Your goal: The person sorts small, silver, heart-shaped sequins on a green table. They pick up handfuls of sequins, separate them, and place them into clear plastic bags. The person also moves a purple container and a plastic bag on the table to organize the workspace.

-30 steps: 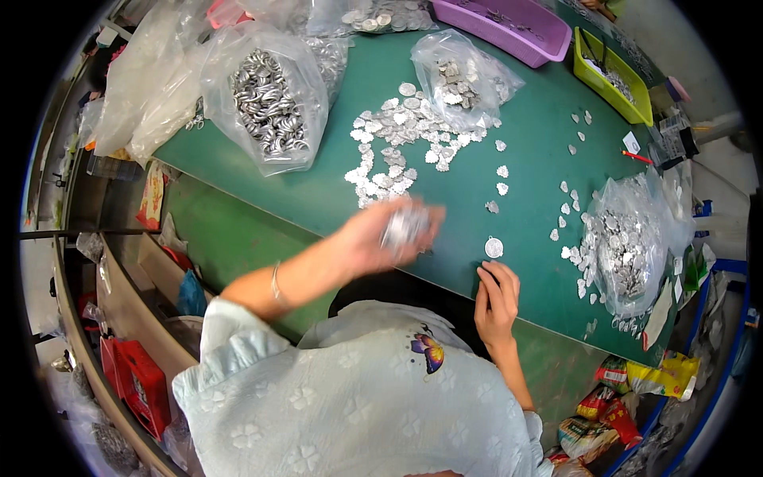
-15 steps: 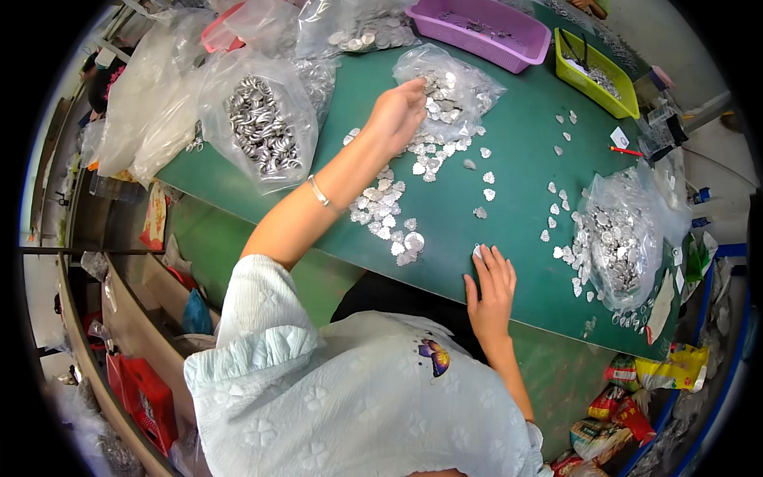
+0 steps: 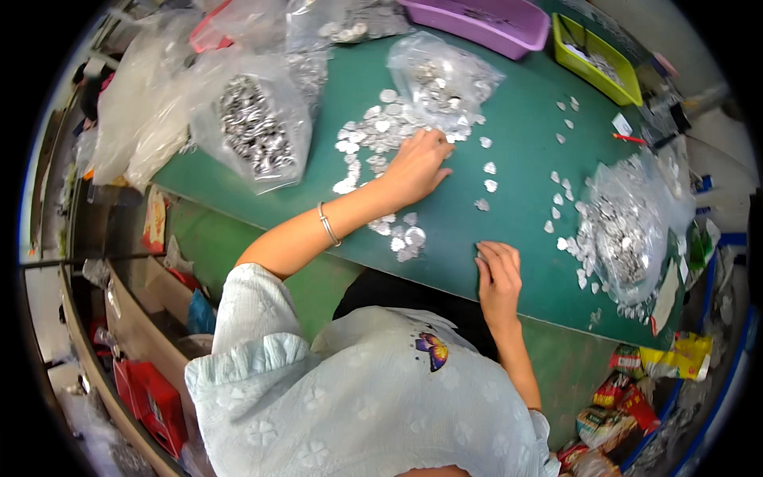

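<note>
My left hand (image 3: 416, 167) is over the lower edge of a heap of flat silver leaf-shaped charms (image 3: 373, 131), palm down, thumb apart from the bent fingers. No piece shows in it. Just beyond it lies a clear plastic bag (image 3: 445, 83) with more charms. By the table's near edge, my right hand (image 3: 501, 274) has its fingers curled, with a pale bit of a small silver charm (image 3: 480, 256) showing at the thumb and index finger. Between the hands and the bag runs a loose line of single charms (image 3: 490, 168).
A bag of silver rings (image 3: 254, 131) stands left on the green table (image 3: 429, 215). At the right are another bag of charms (image 3: 624, 238) and scattered pieces. A purple basket (image 3: 485, 28) and a yellow-green basket (image 3: 600, 63) sit at the back.
My left hand has come back from the clear bag toward me, down to the heap's lower edge. My right hand's fingers have curled in more at the same place. The view has shifted slightly.
</note>
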A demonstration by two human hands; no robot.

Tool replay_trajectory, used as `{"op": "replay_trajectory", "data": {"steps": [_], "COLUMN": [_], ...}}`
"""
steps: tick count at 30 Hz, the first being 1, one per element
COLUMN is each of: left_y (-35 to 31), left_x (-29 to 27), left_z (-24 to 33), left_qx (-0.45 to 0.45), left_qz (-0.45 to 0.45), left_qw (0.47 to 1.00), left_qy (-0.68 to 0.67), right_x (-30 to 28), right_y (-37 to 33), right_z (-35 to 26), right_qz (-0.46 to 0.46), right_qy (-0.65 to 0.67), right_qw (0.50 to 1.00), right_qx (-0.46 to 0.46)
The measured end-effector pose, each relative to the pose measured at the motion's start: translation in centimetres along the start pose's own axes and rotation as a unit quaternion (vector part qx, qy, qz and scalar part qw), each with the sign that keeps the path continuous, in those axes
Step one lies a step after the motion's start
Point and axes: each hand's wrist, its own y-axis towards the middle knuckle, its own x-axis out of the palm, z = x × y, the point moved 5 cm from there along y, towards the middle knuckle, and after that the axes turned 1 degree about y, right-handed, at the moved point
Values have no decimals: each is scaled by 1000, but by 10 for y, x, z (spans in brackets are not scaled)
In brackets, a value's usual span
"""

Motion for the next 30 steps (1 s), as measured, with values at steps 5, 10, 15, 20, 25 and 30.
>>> {"op": "replay_trajectory", "data": {"steps": [5,10,15,20,25,30], "left_y": [1,4,16,42,53,46], "left_x": [1,-40,-52,-36,-36,-43], "left_z": [-3,-63,-140,-168,-176,-161], "left_qx": [-23,-98,-221,-303,-285,-252], "left_qz": [29,180,125,10,-33,10], "left_qw": [999,978,965,950,958,961], "left_qy": [21,33,72,70,-13,-116], "right_x": [0,-12,-11,-10,-9,-10], "right_y": [0,0,-9,-14,-16,-17], "right_z": [3,-7,-3,2,1,5], "right_qz": [-5,-14,-15,-14,26,49], "right_qy": [8,-10,25,49,84,76], "right_qw": [1000,1000,999,996,993,994], "right_qx": [4,11,28,77,75,64]}}
